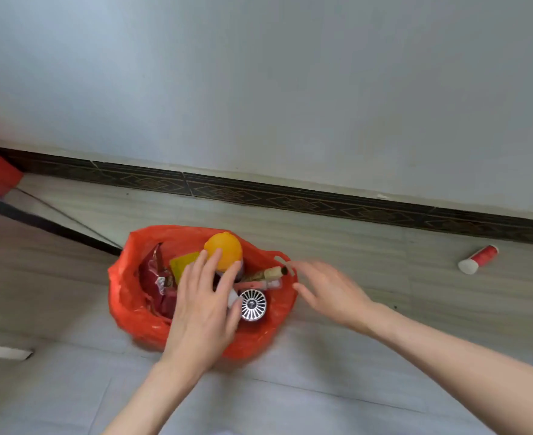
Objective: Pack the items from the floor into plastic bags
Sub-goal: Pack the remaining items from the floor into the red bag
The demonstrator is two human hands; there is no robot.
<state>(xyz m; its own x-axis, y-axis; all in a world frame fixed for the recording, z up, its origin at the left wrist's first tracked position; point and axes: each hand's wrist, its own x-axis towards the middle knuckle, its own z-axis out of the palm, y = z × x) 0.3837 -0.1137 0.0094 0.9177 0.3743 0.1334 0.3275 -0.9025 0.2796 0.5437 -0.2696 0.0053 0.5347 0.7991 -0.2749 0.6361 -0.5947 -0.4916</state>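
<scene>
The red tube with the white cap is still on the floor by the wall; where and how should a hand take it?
Probably around the red body, from above, fingers across its width. The tube lies flat on the floor, tilted, white cap nearest the camera, with nothing beside it. The right hand is closer, open beside the red bag.

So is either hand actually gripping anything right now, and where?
Nothing is gripped. The left hand lies spread, fingers straight, over the items in the red plastic bag. The right hand is open at the bag's right rim; it is blurred, so contact cannot be told.
</scene>
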